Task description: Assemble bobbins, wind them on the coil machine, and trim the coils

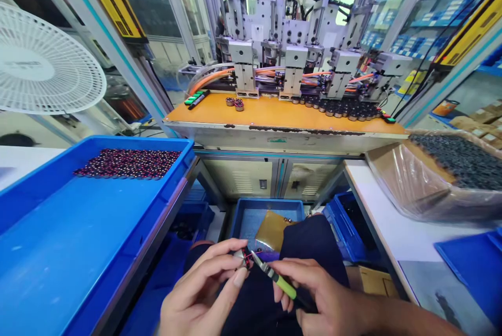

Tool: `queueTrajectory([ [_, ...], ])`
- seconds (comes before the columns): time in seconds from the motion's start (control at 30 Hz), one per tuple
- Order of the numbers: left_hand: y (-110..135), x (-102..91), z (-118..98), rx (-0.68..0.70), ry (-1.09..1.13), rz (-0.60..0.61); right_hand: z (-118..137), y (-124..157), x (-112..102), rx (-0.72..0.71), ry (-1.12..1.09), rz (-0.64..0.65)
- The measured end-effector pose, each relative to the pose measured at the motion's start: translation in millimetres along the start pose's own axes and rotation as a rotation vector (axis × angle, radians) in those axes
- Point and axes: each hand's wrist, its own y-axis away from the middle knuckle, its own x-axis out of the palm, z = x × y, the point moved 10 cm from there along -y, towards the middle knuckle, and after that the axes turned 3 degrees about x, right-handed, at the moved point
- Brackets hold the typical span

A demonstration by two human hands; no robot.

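Far left: white fan (43, 59), up and back. Below it a big blue tray (70, 242), with a pile of small dark-and-red parts (129, 162) in its far corner; the rest of the tray floor is bare.

Bottom centre: left hand (196, 299), thumb and index finger closed in a pinch on a small wound part (246, 258), dark with red winding. The part sits low in the frame, over the person's dark-clothed lap, in front of a blue bin (245, 221) on the floor. A brown bag (270, 229) lies in that bin.

Green-handled cutters (280, 281) angle up-left, metal tip touching the part. Right hand (329, 310) is wrapped closed around the cutter handles, just right of the left hand.

Behind, centre: orange bench top (274, 111) under a grey multi-head machine (290, 38) with orange hoses. Two loose parts (235, 103) lie on the bench left of centre, and a row of dark parts (345, 108) to the right.

Right: white table (392, 231) with a clear plastic bag (411, 184) of dark parts on it. Far right corner shows another blue tray (474, 263), partly cut off.
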Motion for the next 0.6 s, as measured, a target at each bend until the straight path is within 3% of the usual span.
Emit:
queueTrajectory([
  [0.13, 1.5, -1.5, 0.1, -0.007, -0.008, -0.011, -1.5, -1.3, 2.2, 0.021, -0.031, 0.015],
  [0.3, -4.0, 3.5, -4.9, 0.072, -0.063, 0.144, -2.6, -0.1, 3.5, 0.033, -0.040, 0.017],
  [0.43, -5.6, 0.3, -5.4, 0.091, -0.070, 0.141, 0.4, 0.8, 3.2, 0.010, -0.026, 0.013],
  [0.6, -3.1, 4.0, -5.7, 0.128, -0.096, 0.189, 0.5, 0.2, 4.1, 0.079, -0.035, 0.009],
])
